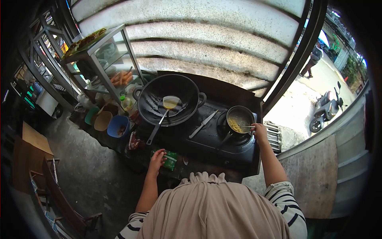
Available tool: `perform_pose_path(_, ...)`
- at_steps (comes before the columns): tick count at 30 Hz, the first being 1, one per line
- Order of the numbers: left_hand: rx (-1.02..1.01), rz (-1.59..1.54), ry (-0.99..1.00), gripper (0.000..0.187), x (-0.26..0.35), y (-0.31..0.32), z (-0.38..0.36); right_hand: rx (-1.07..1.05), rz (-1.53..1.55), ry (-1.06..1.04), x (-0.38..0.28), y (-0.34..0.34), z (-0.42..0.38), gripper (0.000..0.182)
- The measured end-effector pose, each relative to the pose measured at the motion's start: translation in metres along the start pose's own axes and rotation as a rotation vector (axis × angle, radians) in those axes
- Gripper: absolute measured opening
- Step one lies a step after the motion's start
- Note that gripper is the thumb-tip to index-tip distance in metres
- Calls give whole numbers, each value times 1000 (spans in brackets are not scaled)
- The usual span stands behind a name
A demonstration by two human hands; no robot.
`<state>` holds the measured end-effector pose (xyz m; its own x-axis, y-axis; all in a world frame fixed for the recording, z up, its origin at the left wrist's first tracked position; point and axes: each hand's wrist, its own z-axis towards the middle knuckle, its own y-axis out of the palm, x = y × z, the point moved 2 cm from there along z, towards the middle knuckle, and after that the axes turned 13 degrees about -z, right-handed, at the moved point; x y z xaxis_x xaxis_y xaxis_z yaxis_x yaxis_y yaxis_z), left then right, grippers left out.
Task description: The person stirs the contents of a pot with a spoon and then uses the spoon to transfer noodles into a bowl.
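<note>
At the front edge of the counter, my left hand has its fingers closed at the left edge of a shiny green packet. My right hand is wrapped round the end of a thin, light-coloured utensil, whose tip reaches into a small dark pot; its kind does not show. Yellow food lies in the pot, which stands on the right burner of the black stove. A knife rests on the stove, left of the pot.
Left of the knife, a large wok holds a ladle with yellowish liquid in its bowl. Blue, tan and green containers stand farther left, below a glass display case. A motorbike and a person are outside.
</note>
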<state>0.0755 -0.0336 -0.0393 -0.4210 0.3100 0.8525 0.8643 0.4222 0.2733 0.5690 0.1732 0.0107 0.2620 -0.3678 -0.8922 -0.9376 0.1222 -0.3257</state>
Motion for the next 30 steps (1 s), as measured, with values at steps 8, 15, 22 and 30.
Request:
perform_pose_path(8, -14, 23, 2, 29, 1, 0, 3, -25, 355, 218, 16, -20, 8, 19)
perform_pose_path(15, -27, 15, 11, 29, 3, 0, 2, 21, 377, 146, 6, -34, 4, 19)
perform_pose_path(22, -26, 14, 8, 29, 3, -1, 2, 337, -118, -341, 6, -35, 14, 21)
perform_pose_path(30, -12, 1, 1, 29, 2, -4, 1, 349, -693, -866, -58, -3, -58, 13)
